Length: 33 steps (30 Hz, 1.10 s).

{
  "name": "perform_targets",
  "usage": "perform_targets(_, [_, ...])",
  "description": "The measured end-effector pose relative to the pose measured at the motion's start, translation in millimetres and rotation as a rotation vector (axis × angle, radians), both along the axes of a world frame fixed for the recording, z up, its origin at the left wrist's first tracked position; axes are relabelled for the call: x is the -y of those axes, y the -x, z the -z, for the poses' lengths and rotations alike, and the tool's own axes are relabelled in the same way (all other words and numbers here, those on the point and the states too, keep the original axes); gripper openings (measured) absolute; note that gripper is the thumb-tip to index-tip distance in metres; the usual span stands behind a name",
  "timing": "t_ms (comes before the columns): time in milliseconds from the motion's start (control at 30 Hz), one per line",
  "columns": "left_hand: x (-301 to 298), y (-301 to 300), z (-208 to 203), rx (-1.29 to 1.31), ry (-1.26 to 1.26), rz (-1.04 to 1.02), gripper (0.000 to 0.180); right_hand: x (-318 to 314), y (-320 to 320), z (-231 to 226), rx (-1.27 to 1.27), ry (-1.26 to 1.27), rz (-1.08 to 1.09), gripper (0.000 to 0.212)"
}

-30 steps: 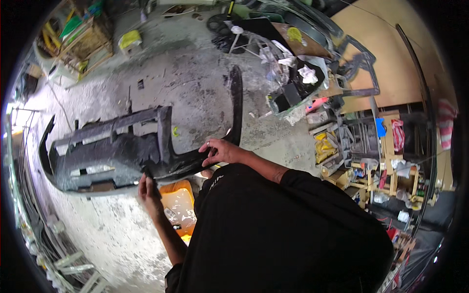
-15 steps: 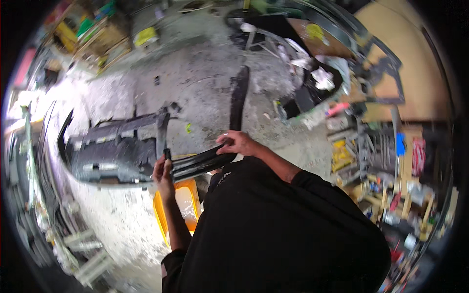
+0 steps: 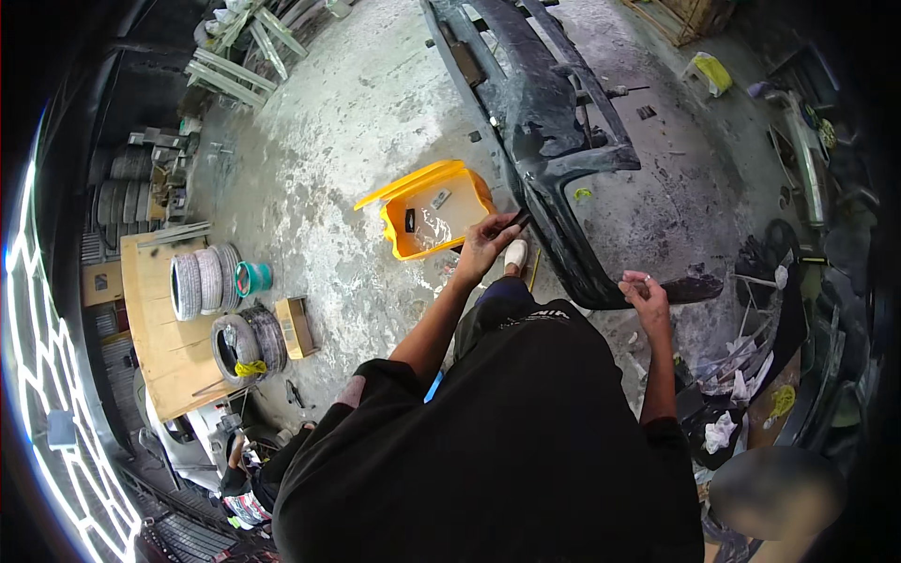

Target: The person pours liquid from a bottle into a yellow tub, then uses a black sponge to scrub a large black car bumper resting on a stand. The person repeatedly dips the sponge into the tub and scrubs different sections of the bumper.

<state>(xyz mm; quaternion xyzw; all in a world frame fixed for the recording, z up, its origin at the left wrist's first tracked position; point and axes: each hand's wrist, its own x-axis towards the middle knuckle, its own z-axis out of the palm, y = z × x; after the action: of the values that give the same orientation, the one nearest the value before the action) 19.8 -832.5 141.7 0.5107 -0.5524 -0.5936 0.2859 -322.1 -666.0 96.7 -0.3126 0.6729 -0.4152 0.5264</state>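
A black car bumper (image 3: pixel 530 94), dusty and scuffed, runs from the top of the view down toward me, its near end bending off to the right. My left hand (image 3: pixel 486 248) is closed in a pinch on a small dark piece (image 3: pixel 522 219) against the bumper's left edge; its kind is not clear. At the near corner, my right hand (image 3: pixel 648 298) has its fingers curled over the bumper's rim, thumb and fingertips close together. Left of the bumper stands an open yellow tub (image 3: pixel 413 180) with cloudy liquid and small dark and grey items inside.
My white shoe (image 3: pixel 514 255) is between the tub and the bumper. Further left are stacked tyres (image 3: pixel 186 287), a green bucket (image 3: pixel 253 279), a cardboard box (image 3: pixel 295 327) and a wooden board (image 3: pixel 150 324). Another person (image 3: pixel 251 479) is at the lower left. Scrap and crumpled paper (image 3: pixel 721 432) lie at right.
My view has turned left, so the bumper now points up the picture and the tub shows fully. Both hands stay at the bumper; the right one's grip looks looser.
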Motion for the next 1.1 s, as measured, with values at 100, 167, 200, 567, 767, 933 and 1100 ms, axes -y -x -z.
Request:
perform_targets(100, [5.9, -18.3, 24.0, 0.076, 0.058, -0.01, 0.035, 22.5, -21.4, -12.4, -0.042, 0.077, -0.05, 0.04])
perform_targets(167, [25.2, -16.3, 27.3, 0.102, 0.145, 0.033, 0.038, 20.6, -33.4, -6.1, -0.067, 0.06, -0.01, 0.039])
perform_targets(200, [36.8, -19.6, 39.9, 0.083, 0.084, 0.009, 0.036, 24.4, -40.8, -7.2, -0.066, 0.058, -0.024, 0.039])
perform_targets(567, [185.9, 54.2, 107.6, 0.044, 0.592, 0.406, 0.027, -39.0, -126.4, -38.5, -0.16, 0.046, 0.378, 0.039])
perform_targets(767, [188.9, 73.6, 119.7, 0.4, 1.116, 0.568, 0.034, -93.4, -173.8, -21.7, -0.216, 0.048, 0.727, 0.049])
perform_targets(933, [180.9, 70.9, 116.6, 0.54, 1.153, 0.559, 0.058, -128.7, -192.6, -6.5, -0.294, 0.077, 0.775, 0.051])
perform_targets(1100, [176.0, 65.2, 103.8, 0.663, 1.186, 0.385, 0.075, -167.1, -181.5, -0.3, -0.206, 0.111, 0.794, 0.048])
